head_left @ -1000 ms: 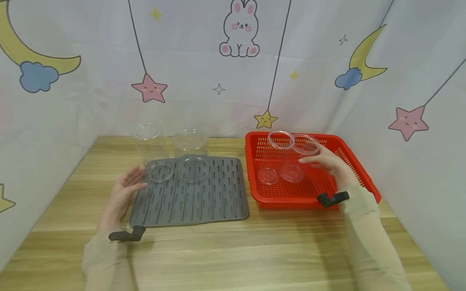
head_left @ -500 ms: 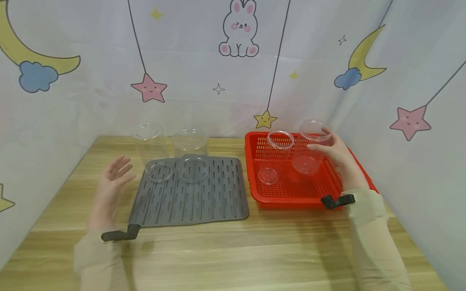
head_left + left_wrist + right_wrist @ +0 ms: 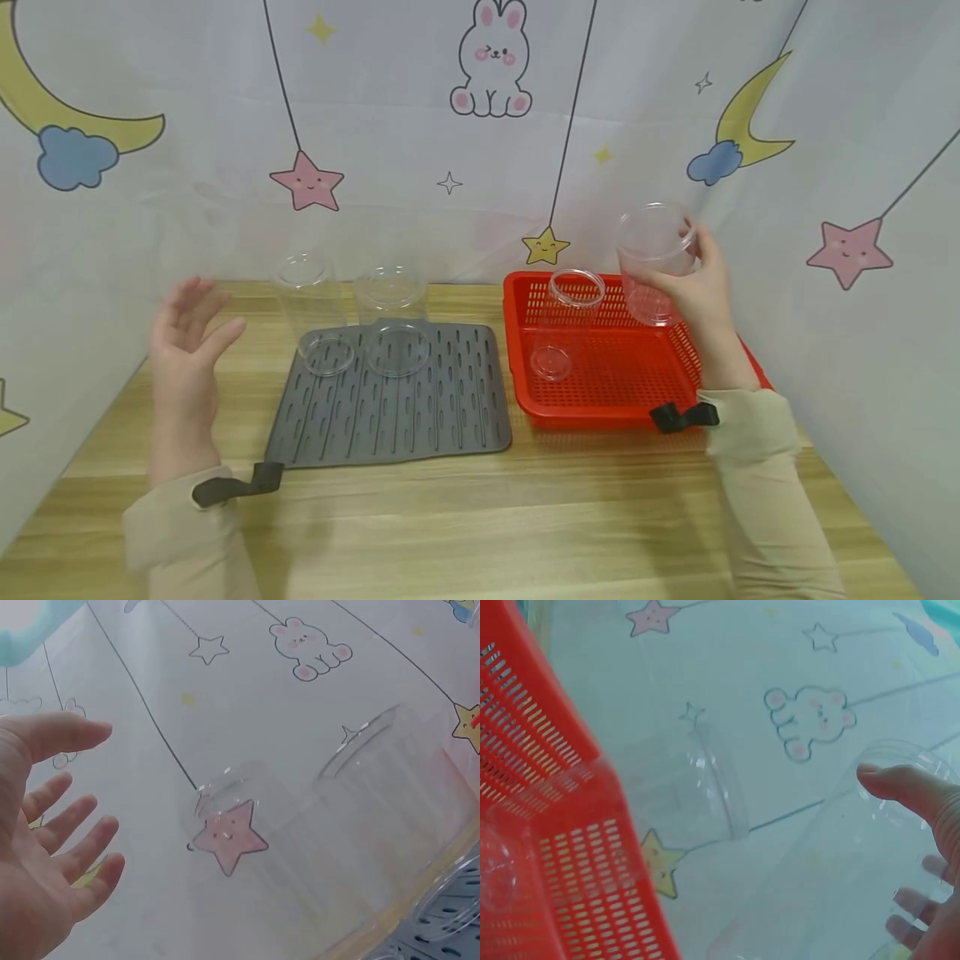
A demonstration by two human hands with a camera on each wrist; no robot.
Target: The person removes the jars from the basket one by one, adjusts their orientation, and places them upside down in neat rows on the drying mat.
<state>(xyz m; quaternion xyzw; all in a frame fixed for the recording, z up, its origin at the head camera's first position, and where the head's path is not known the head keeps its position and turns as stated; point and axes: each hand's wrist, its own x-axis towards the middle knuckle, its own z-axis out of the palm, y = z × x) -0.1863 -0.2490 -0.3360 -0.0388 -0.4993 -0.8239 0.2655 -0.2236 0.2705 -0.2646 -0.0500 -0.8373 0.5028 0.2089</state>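
My right hand (image 3: 701, 287) grips a clear plastic jar (image 3: 654, 267) near its rim and holds it up above the red basket. In the right wrist view the thumb and fingers wrap the same jar (image 3: 817, 862). A second clear jar (image 3: 562, 333) stands upright in the basket, on its left side. Over at the left, my left hand (image 3: 187, 342) is raised with spread, relaxed fingers and holds nothing. Nearest to it, a tall clear jar (image 3: 311, 300) stands on the grey mat, with a wider clear jar (image 3: 393, 308) beside it.
The grey ribbed mat (image 3: 420, 417) lies left of the red perforated basket (image 3: 592, 412) on a wooden table (image 3: 450, 525). A printed cloth (image 3: 390, 100) hangs behind and at both sides.
My right hand has lifted a jar up from beside the other one in the basket, slightly rightward. My left hand has drawn away from the mat, leftward and up.
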